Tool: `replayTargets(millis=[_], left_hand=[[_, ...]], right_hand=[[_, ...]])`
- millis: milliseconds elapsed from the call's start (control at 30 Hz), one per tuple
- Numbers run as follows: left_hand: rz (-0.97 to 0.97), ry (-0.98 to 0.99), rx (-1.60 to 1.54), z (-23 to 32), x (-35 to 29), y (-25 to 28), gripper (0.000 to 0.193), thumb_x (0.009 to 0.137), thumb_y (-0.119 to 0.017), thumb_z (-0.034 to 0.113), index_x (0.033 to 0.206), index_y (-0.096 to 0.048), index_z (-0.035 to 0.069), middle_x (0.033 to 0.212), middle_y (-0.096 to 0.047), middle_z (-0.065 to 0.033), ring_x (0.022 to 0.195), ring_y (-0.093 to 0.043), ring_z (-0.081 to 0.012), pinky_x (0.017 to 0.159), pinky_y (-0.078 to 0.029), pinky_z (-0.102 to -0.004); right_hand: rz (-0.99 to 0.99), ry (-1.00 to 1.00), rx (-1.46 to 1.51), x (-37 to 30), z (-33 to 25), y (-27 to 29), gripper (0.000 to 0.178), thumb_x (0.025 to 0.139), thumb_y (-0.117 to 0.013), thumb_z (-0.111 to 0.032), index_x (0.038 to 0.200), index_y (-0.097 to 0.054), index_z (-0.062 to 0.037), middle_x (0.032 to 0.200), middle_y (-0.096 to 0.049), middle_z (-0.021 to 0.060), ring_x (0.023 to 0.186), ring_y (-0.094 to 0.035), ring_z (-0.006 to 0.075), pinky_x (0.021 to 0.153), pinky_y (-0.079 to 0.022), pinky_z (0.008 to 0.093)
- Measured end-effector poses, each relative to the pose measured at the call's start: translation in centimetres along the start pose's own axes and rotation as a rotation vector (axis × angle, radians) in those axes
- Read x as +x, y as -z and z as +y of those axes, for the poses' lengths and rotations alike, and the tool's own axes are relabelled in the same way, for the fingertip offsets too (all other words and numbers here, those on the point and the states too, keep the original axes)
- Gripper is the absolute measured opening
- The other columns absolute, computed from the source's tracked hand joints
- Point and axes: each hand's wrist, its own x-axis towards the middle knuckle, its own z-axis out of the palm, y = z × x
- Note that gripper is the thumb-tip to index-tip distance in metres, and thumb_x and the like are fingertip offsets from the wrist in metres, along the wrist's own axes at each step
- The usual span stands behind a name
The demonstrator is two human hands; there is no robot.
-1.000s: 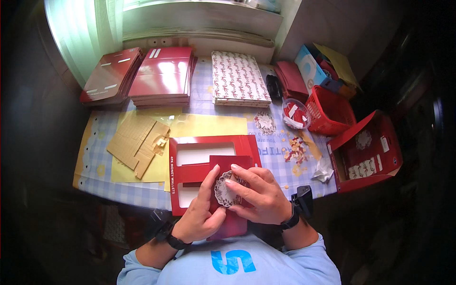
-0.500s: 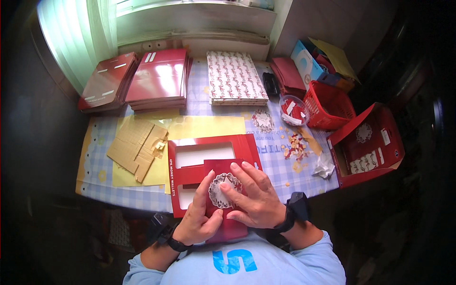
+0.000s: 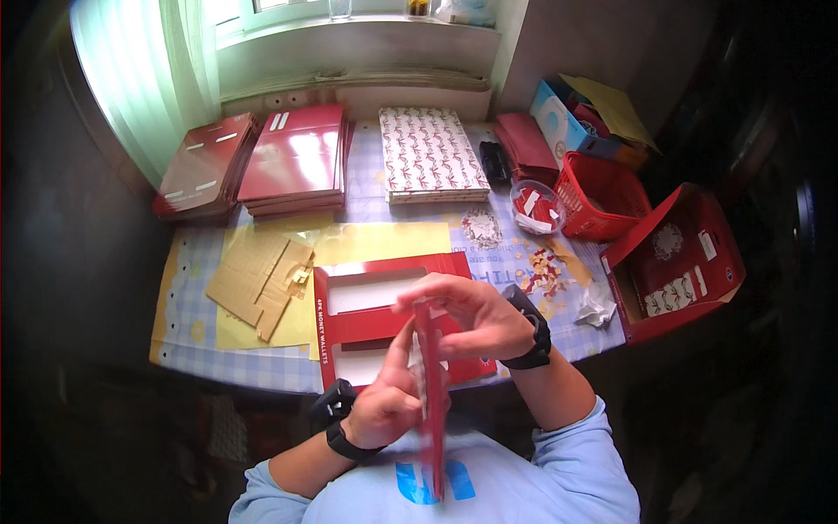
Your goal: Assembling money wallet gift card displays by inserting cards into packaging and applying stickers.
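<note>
Between my hands a red card wallet (image 3: 434, 395) is turned edge-on and upright, partly blurred. My left hand (image 3: 388, 397) is closed on its left face, near a pale patch that seems to be the wreath cutout. My right hand (image 3: 484, 321) grips the upper edge, its fingers bent over the top and the thumb on the right side. Behind them on the table lies a flat red packaging box (image 3: 377, 327) with two cut-out windows; my hands and the wallet cover part of it. Another wreath cutout (image 3: 481, 229) lies beyond the box.
Brown cardboard (image 3: 253, 284) rests on yellow sheets (image 3: 384, 237) at left. Stacks of red sheets (image 3: 295, 157) and a patterned stack (image 3: 432, 153) line the back. To the right are a round tub (image 3: 539, 208), a red basket (image 3: 602, 196), paper scraps (image 3: 543, 272), crumpled tissue (image 3: 596, 306) and an open red box (image 3: 676, 271).
The wallet has swung from lying face up to edge-on. My right hand has lifted off the wreath and taken the top edge; my left hand has stayed on the wallet's left side.
</note>
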Motion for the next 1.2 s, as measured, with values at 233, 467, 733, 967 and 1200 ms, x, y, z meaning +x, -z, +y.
replayTargets(millis=[233,467,733,967,1200], left_hand=[[0.266,-0.2,0.095,0.9,-1.0,-1.0,0.057,0.101,-0.043,0.016,0.148,-0.013,0.01,0.143,-0.04,-0.0175,0.129,-0.046,-0.0245,0.099,-0.047,-0.0406],[0.14,-0.254,0.671,-0.5,-2.0,-0.4,0.084,0.094,-0.048,-0.002,0.153,0.01,0.016,0.142,-0.041,-0.0202,0.127,-0.047,-0.0209,0.103,-0.041,-0.038],[0.196,-0.275,0.872,-2.0,-2.2,-0.4,0.07,0.094,-0.048,-0.002,0.153,-0.011,0.009,0.139,-0.043,-0.0189,0.127,-0.046,-0.0222,0.106,-0.037,-0.036],[0.219,-0.256,0.974,-1.6,-1.6,-0.4,0.066,0.091,-0.047,-0.005,0.15,-0.019,0.005,0.141,-0.042,-0.0189,0.13,-0.044,-0.0246,0.108,-0.034,-0.036],[0.318,-0.271,1.033,-0.5,-1.4,-0.6,0.062,0.088,-0.054,-0.004,0.145,-0.031,0.0,0.143,-0.04,-0.0153,0.133,-0.039,-0.0208,0.111,-0.03,-0.0331]], right_hand=[[0.167,-0.336,-0.233,0.0,-1.5,-0.3,0.021,0.089,-0.068,-0.007,0.107,-0.06,0.0005,0.093,-0.065,0.0013,0.087,-0.06,0.0061,0.077,-0.049,0.0221],[0.508,-0.271,-0.343,-2.5,0.9,-2.7,0.012,0.094,-0.056,-0.005,0.105,-0.062,-0.0015,0.094,-0.064,0.0023,0.086,-0.058,0.0069,0.078,-0.047,0.0219],[0.755,0.081,-0.749,-4.6,3.0,-4.3,0.014,0.09,-0.055,0.003,0.099,-0.066,-0.0004,0.09,-0.063,0.01,0.083,-0.062,0.0193,0.076,-0.049,0.0281],[0.808,0.073,-0.922,-3.9,2.7,-4.3,0.016,0.084,-0.061,0.004,0.098,-0.067,-0.0032,0.093,-0.062,0.0104,0.087,-0.062,0.0255,0.081,-0.048,0.0332],[0.407,0.319,-1.44,-4.7,0.4,-4.8,0.024,0.066,-0.078,-0.003,0.087,-0.068,-0.0071,0.084,-0.063,0.0046,0.078,-0.06,0.0219,0.071,-0.044,0.0367]])
